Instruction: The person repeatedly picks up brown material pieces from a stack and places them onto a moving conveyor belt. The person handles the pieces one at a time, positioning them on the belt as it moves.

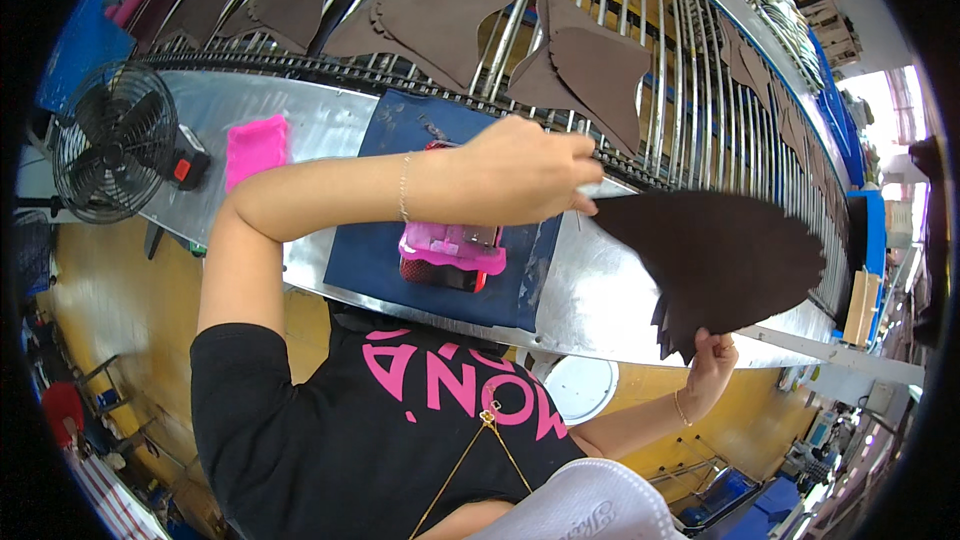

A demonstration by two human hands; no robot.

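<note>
Some dark sheeting (745, 255): long axis left-right, narrow tip left.

The left forearm (340, 198) hides part of the red case (445, 276) near the tabletop's (595, 315) near edge; the held brown pieces (730, 255) overlap uncountably.

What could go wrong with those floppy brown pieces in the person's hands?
The brown pieces might slip or fan apart: the right hand grips just their lower edge, while the left hand is at one tip. The left hand could also bump the metal bars, which look close by.
</note>
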